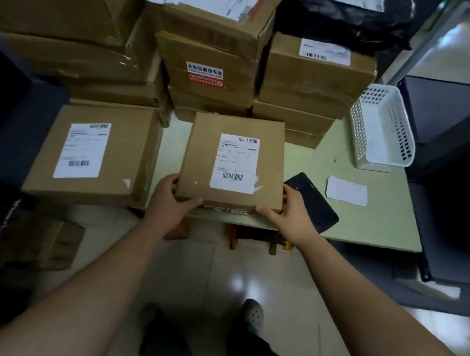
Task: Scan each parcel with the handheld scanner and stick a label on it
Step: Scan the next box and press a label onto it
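Note:
A flat brown cardboard parcel (pixel 202 154) with a white shipping label on top sits at the table's near edge. My left hand (pixel 170 199) grips its near left corner, thumb along the front edge. My right hand (pixel 286 210) grips its near right corner. Just right of the parcel lies a black handheld scanner (pixel 315 202), flat on the table. A small stack of white labels (pixel 346 190) lies further right. A second labelled parcel (pixel 93 154) rests to the left.
Stacks of brown parcels (pixel 209 75) fill the back of the pale green table (pixel 375 226). A white plastic basket (pixel 382 128) stands at the back right. Black bags (pixel 343 17) lie on top at the far right. Dark furniture flanks both sides.

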The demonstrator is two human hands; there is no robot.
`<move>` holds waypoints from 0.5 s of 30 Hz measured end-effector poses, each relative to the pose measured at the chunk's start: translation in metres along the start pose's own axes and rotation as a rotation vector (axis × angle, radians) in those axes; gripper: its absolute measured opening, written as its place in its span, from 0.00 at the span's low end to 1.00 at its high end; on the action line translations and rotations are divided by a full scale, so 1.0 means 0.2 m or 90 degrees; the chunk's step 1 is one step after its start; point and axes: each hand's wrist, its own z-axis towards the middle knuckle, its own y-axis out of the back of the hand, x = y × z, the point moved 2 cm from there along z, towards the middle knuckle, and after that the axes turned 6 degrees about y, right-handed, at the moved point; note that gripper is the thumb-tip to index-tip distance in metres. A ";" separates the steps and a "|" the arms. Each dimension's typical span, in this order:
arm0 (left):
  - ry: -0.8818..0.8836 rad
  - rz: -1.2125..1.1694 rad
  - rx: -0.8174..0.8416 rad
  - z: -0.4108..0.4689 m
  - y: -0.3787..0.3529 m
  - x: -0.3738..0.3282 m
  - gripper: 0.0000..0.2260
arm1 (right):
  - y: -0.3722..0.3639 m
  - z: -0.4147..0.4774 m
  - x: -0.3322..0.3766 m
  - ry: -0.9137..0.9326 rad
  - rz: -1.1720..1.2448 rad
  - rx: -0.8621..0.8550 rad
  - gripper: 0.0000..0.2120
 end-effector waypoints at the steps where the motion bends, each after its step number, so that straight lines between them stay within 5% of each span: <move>1: 0.012 0.000 -0.006 0.01 0.00 0.00 0.36 | 0.05 0.01 0.00 0.006 -0.007 -0.001 0.37; 5: 0.001 0.053 -0.066 -0.03 -0.03 -0.05 0.40 | 0.30 0.00 -0.13 -0.003 -0.196 -0.114 0.31; 9: -0.065 0.190 -0.122 -0.08 -0.09 -0.13 0.37 | 0.36 -0.05 -0.30 -0.028 -0.430 0.024 0.41; 15: -0.059 0.252 -0.089 -0.08 -0.15 -0.14 0.35 | 0.32 -0.04 -0.33 -0.007 -0.423 0.024 0.40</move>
